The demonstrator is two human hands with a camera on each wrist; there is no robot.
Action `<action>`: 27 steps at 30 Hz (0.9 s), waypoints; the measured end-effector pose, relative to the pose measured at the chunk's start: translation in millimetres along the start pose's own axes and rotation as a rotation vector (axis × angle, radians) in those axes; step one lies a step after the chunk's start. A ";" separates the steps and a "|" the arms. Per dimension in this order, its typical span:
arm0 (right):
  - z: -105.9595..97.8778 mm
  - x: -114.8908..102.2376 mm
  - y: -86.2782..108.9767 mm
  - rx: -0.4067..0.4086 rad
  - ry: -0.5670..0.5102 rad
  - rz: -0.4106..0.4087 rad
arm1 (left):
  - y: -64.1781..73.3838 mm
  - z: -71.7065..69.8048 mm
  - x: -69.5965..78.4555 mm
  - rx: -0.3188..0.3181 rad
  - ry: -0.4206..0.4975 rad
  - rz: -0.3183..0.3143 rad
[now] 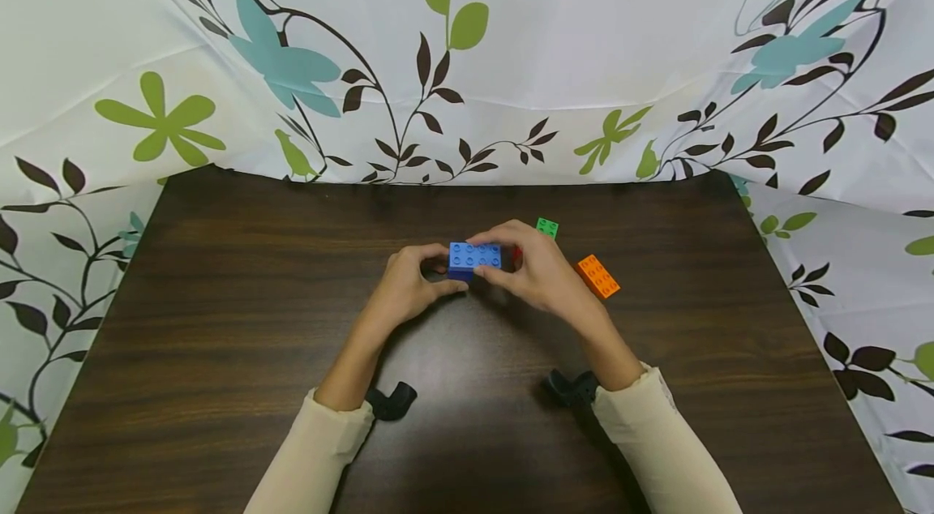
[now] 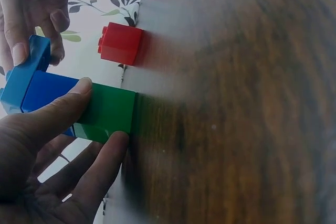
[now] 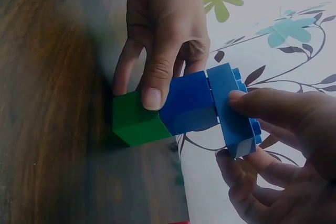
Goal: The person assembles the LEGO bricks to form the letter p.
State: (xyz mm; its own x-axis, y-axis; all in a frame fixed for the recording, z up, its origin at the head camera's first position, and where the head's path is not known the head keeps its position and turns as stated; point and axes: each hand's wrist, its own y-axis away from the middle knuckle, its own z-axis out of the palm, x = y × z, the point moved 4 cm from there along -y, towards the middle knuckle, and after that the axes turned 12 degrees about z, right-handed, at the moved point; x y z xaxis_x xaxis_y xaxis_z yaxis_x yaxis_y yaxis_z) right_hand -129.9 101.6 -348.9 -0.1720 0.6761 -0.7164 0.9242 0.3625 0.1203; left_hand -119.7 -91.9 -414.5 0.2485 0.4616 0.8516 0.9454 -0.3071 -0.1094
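Note:
At the middle of the table, a light blue brick with studs on top sits across the top of a small stack. Beneath it come a dark blue brick and, lowest, a green brick, its base close to the tabletop. My left hand holds the stack low, thumb on one side where dark blue meets green and fingers on the other. With thumb and fingers my right hand pinches the light blue brick at its right end. The lighter brick looks slightly tilted against the dark blue one in the right wrist view.
A red brick stands just behind my right hand, mostly hidden in the head view. Farther right lie an orange brick and a bright green brick. A patterned cloth hangs along the dark wooden table's back edge.

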 end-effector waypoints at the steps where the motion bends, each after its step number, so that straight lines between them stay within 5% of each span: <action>1: -0.4 -0.2 -1.0 -0.006 -0.003 0.000 | -0.2 -0.3 -0.2 0.002 -0.002 0.002; 27: 0.1 2.3 -10.9 -0.065 -0.049 0.054 | -2.7 1.6 -4.3 0.006 0.005 0.000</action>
State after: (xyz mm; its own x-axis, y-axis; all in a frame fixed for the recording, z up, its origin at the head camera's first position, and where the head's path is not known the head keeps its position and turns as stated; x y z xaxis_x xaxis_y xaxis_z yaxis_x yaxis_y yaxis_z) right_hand -140.3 99.1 -352.0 -0.1042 0.6639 -0.7406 0.9072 0.3686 0.2027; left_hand -123.0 -91.8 -418.7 0.2478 0.4571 0.8542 0.9466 -0.3020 -0.1130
